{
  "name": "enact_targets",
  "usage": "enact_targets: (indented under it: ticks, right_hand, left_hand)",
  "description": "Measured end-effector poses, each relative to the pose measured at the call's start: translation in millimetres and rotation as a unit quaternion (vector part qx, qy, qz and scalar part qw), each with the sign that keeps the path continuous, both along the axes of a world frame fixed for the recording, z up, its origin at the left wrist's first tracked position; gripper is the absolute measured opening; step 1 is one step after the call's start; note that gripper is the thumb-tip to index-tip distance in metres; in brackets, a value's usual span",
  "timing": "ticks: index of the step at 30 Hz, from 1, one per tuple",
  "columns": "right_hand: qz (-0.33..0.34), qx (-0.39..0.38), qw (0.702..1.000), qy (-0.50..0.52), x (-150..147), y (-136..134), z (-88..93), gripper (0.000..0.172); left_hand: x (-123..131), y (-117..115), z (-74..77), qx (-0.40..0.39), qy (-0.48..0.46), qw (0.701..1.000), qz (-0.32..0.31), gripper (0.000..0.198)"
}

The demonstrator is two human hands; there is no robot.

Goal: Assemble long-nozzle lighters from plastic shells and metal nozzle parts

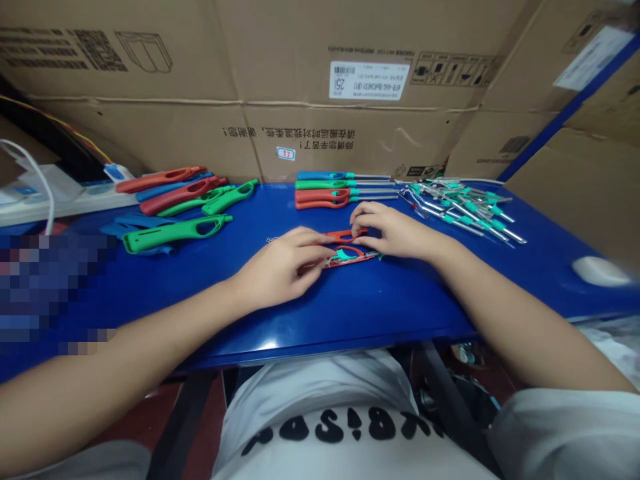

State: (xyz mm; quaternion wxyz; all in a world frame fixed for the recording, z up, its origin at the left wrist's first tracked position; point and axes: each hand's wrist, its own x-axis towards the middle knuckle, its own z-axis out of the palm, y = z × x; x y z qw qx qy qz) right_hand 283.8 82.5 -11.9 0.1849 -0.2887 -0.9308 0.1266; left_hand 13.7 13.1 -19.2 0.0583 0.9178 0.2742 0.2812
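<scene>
Two red plastic lighter casing halves lie on the blue table under my hands. My left hand (287,263) has its thumb and fingers closed on the nearer red casing half (350,260), where a teal part (343,254) and thin wires sit. My right hand (390,230) curls its fingers around the farther red casing half (340,235); its thumb hangs close over the nearer half's right end. The left ends of both halves are hidden behind my left fingers.
Behind my hands lies a row of stick lighters (323,198) with metal tubes. At right is a pile of metal tubes with teal fittings (465,207). Coloured casings (173,233) and a power strip (75,203) are at left. Cardboard (280,80) walls the back; a white object (600,272) sits right.
</scene>
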Motion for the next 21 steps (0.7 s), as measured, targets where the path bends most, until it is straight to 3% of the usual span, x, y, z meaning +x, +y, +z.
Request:
enact_targets:
  ticks: [4,8,10,12,16,21]
  right_hand:
    - [-0.070,-0.055,0.990,0.112,-8.0,-7.0,3.9,0.021]
    - [-0.148,-0.251,0.935,0.200,-14.3,-10.1,3.3,0.035]
    - [-0.152,-0.302,0.917,0.211,-15.1,-9.3,2.1,0.040]
    - [-0.130,-0.292,0.925,0.203,-14.1,-8.1,1.8,0.042]
    - [-0.056,-0.187,0.973,0.126,-9.7,-8.0,4.3,0.042]
    - [0.008,-0.115,0.991,0.072,-7.4,-10.0,5.3,0.043]
  left_hand:
    - [-11.0,13.5,5.4,0.075,0.007,0.996,0.042,0.033]
    - [-20.3,24.7,7.9,0.093,0.036,0.992,0.076,0.037]
    - [-21.6,25.6,9.1,0.079,0.042,0.993,0.076,0.037]
    - [-21.5,23.8,11.1,0.060,0.044,0.995,0.072,0.036]
    - [-21.4,17.7,18.5,0.017,0.062,0.996,0.063,0.034]
    - [-22.0,14.0,26.1,-0.019,0.113,0.992,0.052,0.034]
